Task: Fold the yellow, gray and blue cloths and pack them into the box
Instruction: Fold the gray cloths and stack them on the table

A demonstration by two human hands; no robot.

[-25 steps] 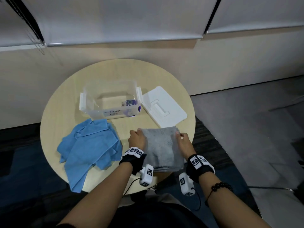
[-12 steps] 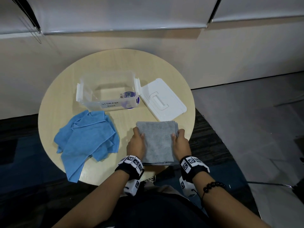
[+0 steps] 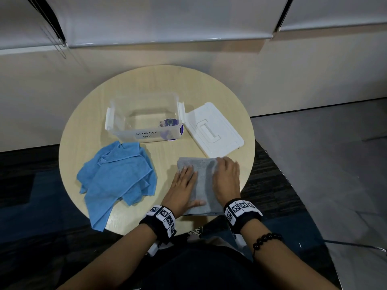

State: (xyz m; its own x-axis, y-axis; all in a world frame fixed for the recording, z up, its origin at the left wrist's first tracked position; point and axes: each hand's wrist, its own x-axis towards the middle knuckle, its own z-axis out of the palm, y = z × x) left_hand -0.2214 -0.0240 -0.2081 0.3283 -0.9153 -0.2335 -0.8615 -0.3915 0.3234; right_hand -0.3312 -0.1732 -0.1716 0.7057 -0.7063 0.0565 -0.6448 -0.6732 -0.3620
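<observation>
Both hands lie palm-down, fingers spread flat, on the folded gray cloth (image 3: 204, 181) at the table's (image 3: 83, 130) near edge: left hand (image 3: 183, 188) on its left side, right hand (image 3: 227, 178) on its right. Half a second ago they gripped its side edges.

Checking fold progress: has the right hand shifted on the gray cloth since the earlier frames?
Yes. The right hand moved from the gray cloth's right edge onto its top, fingers now nearer the white lid.
</observation>
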